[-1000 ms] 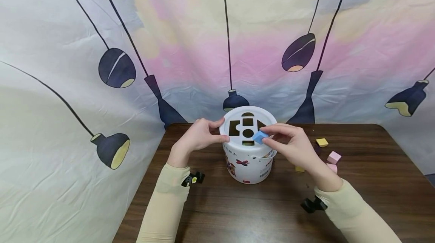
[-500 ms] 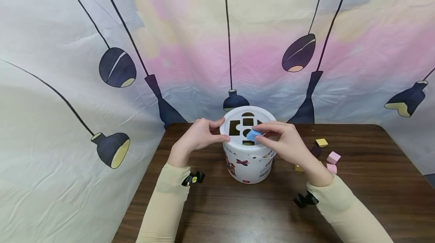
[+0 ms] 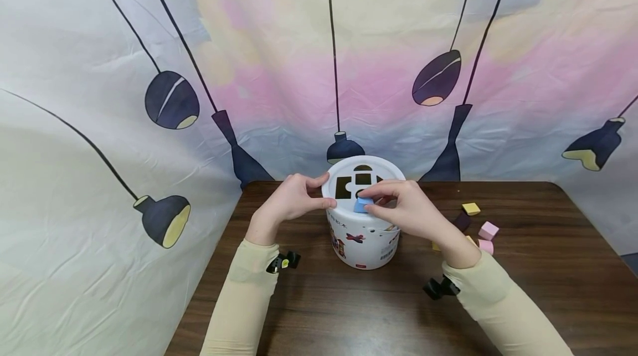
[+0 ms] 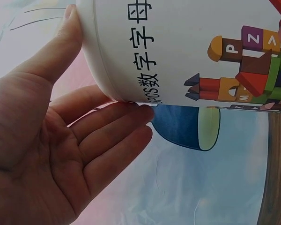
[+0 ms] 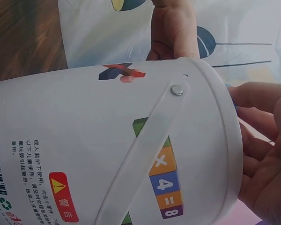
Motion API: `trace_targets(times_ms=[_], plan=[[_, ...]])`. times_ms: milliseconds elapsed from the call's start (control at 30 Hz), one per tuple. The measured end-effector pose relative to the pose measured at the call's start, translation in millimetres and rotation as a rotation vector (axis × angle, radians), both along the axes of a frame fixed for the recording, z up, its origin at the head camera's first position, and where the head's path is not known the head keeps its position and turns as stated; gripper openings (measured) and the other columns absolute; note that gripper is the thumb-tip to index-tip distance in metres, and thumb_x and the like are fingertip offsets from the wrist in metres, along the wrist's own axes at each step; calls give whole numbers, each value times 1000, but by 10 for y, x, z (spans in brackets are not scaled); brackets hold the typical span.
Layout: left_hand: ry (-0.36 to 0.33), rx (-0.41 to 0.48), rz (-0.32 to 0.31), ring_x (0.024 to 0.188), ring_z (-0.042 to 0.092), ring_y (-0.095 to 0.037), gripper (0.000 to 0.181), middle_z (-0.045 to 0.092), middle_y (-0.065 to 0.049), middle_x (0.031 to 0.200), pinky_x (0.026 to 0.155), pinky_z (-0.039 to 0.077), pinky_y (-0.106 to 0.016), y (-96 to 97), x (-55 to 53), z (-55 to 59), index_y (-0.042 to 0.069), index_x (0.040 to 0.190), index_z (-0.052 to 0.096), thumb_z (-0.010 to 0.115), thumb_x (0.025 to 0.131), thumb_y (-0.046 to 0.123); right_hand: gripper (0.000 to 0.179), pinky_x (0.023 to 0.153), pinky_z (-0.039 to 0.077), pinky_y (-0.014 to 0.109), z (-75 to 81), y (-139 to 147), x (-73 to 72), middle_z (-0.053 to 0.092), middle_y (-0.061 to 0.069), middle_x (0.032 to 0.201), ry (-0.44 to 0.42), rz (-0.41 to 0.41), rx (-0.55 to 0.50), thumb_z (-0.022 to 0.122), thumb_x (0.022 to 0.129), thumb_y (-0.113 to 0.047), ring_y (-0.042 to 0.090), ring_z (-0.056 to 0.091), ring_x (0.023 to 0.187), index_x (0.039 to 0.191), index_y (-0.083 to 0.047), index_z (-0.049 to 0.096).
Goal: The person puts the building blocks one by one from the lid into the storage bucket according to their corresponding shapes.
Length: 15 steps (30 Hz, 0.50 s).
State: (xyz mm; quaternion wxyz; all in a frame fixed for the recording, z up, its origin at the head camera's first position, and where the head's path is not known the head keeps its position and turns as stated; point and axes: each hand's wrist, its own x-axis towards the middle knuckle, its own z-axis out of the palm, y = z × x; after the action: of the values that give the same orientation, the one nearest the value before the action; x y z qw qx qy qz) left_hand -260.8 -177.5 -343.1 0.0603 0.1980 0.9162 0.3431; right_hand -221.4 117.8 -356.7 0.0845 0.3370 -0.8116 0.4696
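Note:
In the head view, a white bucket [image 3: 366,251] stands upright, topped by a white lid [image 3: 346,205] with several cut-out shapes. My right hand [image 3: 408,209] pinches a light blue block [image 3: 363,205] between thumb and fingers at the lid's near side. The block covers the near hole; whether it has entered cannot be told. My left hand [image 3: 291,198] touches the lid's left edge with thumb and fingers spread. In the left wrist view, the left hand's fingers [image 4: 117,122] look nearly straight against the bucket wall. The lid hides the block in the right wrist view.
On the wooden table [image 3: 349,311], right of the bucket, lie a yellow block [image 3: 471,209], a dark block [image 3: 462,221], a pink block [image 3: 488,230] and a pink rounded piece [image 3: 485,246]. More yellow shows beside the right forearm. A patterned curtain [image 3: 279,96] hangs behind the table.
My right hand has moved left across the lid with the blue block, from the right side of the holes to the near hole. The left hand and bucket have stayed put.

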Motion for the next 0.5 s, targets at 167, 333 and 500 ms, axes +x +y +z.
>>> trace_targets(times_ms=[167,333,500], plan=[[-2,1,-1,127,63,-17,82,59,-8,151,99,55,-39,0,-13,-9,20,155,54,88,88,51,24,79,62,33,-5,-2,0,78,-4,106,8,-20,11,83,95,-9,11,74,90,118,-11,84],[0,-1,1,121,65,-15,81,60,-9,151,96,55,-39,-2,-20,-21,21,155,54,88,88,52,23,78,62,32,-20,-2,-18,77,-6,106,29,-27,37,83,94,-9,9,73,88,117,-11,84],[1,-3,4,111,66,-16,81,63,-11,147,93,54,-38,1,-10,-20,22,155,54,88,88,52,23,77,62,31,-32,1,-16,77,-5,105,48,-23,49,82,94,-7,9,72,87,117,-10,84]])
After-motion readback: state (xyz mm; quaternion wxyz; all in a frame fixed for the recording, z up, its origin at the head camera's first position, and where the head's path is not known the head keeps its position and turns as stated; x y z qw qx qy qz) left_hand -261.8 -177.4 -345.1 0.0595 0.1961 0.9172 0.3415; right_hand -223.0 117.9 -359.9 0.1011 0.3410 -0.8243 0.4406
